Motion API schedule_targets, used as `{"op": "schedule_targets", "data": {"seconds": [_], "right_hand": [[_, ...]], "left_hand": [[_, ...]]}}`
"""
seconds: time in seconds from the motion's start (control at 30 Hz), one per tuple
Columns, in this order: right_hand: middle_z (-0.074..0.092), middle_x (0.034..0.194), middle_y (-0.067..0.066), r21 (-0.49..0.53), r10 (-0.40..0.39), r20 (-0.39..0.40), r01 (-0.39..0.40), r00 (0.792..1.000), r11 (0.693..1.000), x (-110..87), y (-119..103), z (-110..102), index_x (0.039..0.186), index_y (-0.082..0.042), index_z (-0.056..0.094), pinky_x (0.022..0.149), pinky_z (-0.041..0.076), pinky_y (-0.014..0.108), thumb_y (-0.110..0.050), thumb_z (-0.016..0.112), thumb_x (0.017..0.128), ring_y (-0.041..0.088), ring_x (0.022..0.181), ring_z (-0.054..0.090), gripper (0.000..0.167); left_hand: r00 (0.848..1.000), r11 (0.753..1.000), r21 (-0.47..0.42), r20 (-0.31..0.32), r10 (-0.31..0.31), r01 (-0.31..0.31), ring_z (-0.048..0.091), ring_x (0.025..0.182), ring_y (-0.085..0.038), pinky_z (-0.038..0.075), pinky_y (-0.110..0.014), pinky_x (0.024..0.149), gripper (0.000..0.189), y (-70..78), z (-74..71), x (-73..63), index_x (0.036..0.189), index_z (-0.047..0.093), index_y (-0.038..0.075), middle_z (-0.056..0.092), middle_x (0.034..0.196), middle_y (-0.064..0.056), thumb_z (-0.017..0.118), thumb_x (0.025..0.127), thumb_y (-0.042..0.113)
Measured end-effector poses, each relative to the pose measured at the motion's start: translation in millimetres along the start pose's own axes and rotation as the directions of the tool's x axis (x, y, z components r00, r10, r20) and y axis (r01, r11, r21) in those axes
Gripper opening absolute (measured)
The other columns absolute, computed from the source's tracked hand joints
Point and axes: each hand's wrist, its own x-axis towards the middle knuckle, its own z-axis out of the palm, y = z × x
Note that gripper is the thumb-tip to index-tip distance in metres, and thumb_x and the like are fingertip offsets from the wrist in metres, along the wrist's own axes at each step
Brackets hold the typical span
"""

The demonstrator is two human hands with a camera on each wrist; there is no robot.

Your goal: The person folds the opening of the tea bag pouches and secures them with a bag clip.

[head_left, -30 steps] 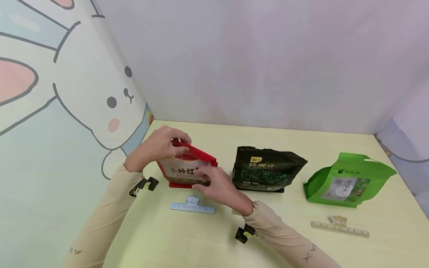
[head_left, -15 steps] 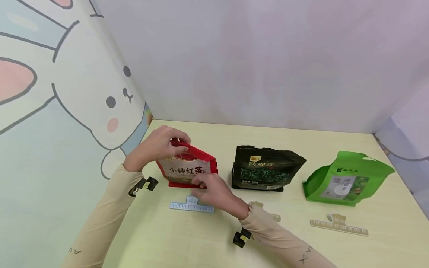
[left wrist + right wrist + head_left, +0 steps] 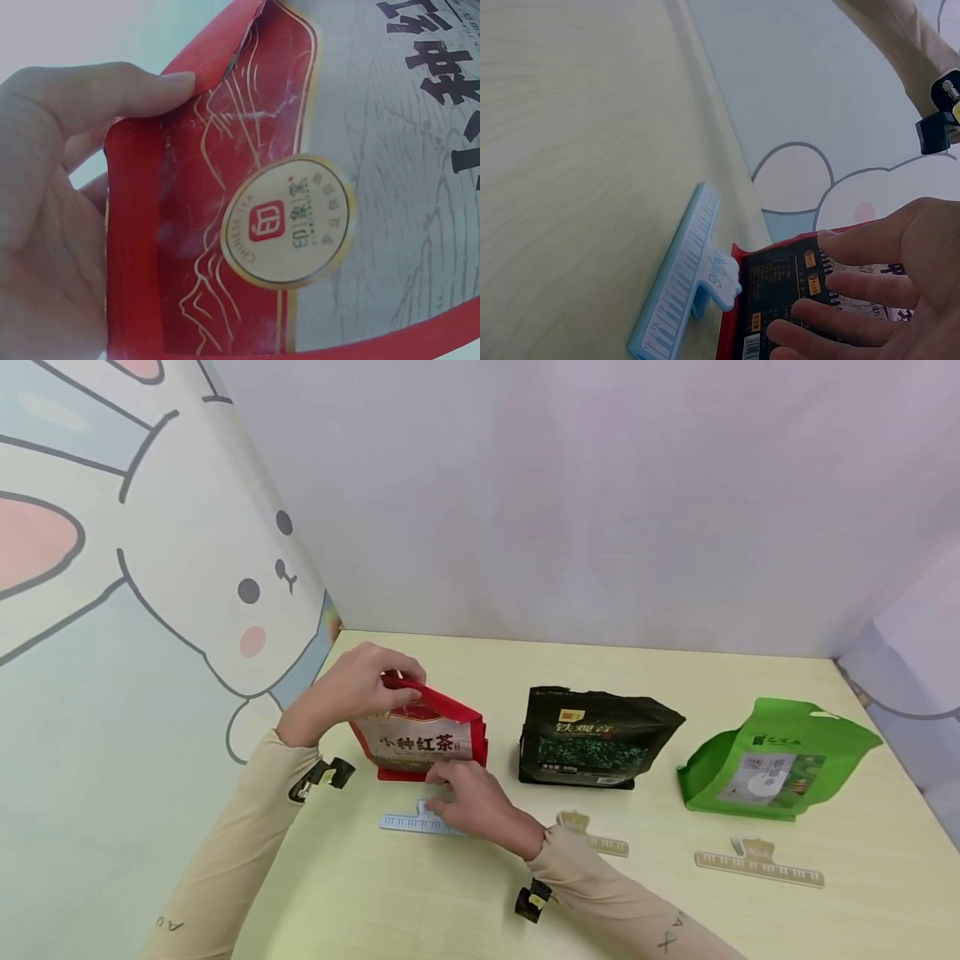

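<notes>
A red and silver tea bag (image 3: 423, 743) stands at the left of the table, its red top folded over toward the front. My left hand (image 3: 367, 681) pinches that folded top at its left corner; in the left wrist view the thumb (image 3: 161, 90) presses on the red flap. In front of the bag lies a light blue sealing clip (image 3: 405, 822) with a ruler-like bar. My right hand (image 3: 476, 802) hovers over the clip's right part and hides it from above. Seen from the right wrist, its fingers (image 3: 862, 289) are spread and apart from the clip.
A black tea bag (image 3: 596, 743) stands in the middle and a green bag (image 3: 780, 772) at the right. Beige clips lie before them: one clip (image 3: 611, 845) partly behind the right sleeve, another clip (image 3: 761, 866) farther right. Walls (image 3: 585, 527) bound the table's back and left.
My right hand has left the front of the red bag and come down toward the blue clip, uncovering the bag's lettering and the middle beige clip. The left hand has kept its grip.
</notes>
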Motion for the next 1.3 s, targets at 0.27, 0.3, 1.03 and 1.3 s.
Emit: {"op": "schedule_targets", "data": {"seconds": [0.27, 0.3, 1.03, 1.3], "right_hand": [[0.066, 0.097, -0.001, -0.076, 0.039, 0.037, -0.036, 0.999, 0.996, 1.4, 2.8, 10.8, 0.104, -0.01, 0.069, 0.067, 0.047, 0.026, -0.021, 0.075, 0.081, 0.011, 0.082, 0.057, 0.026], [0.065, 0.096, -0.001, -0.085, 0.043, 0.044, -0.039, 0.998, 0.996, 1.5, 3.5, 12.3, 0.104, -0.01, 0.069, 0.067, 0.046, 0.025, -0.021, 0.075, 0.081, 0.01, 0.08, 0.055, 0.026], [0.057, 0.086, -0.002, -0.239, 0.089, 0.098, -0.063, 0.991, 0.969, 11.7, 16.1, 40.0, 0.099, -0.01, 0.066, 0.058, 0.04, 0.023, -0.02, 0.078, 0.076, 0.009, 0.073, 0.048, 0.028], [0.055, 0.083, -0.001, -0.282, 0.119, 0.099, -0.087, 0.988, 0.956, 13.8, 15.1, 44.1, 0.098, -0.008, 0.067, 0.057, 0.039, 0.024, -0.014, 0.077, 0.074, 0.011, 0.071, 0.046, 0.027]], "left_hand": [[1.0, 1.0, -0.004, 0.0, -0.006, 0.006, 0.06, 0.077, -0.014, 0.051, -0.032, 0.066, 0.01, 0.3, 0.5, -0.8, 0.092, 0.073, 0.015, 0.069, 0.086, 0.002, 0.073, 0.082, 0.014], [1.0, 1.0, -0.006, 0.001, -0.007, 0.007, 0.06, 0.078, -0.014, 0.052, -0.032, 0.067, 0.011, 0.1, 0.7, -1.0, 0.092, 0.073, 0.015, 0.069, 0.087, 0.002, 0.073, 0.082, 0.014], [1.0, 1.0, -0.018, -0.002, -0.005, 0.005, 0.06, 0.077, -0.014, 0.052, -0.033, 0.067, 0.009, -2.7, 1.7, 0.0, 0.091, 0.073, 0.016, 0.068, 0.086, 0.003, 0.072, 0.082, 0.014], [1.0, 1.0, -0.024, 0.004, -0.011, 0.011, 0.06, 0.078, -0.015, 0.053, -0.033, 0.067, 0.01, -0.6, 0.7, 0.1, 0.092, 0.073, 0.015, 0.068, 0.086, 0.002, 0.073, 0.082, 0.014]]}}
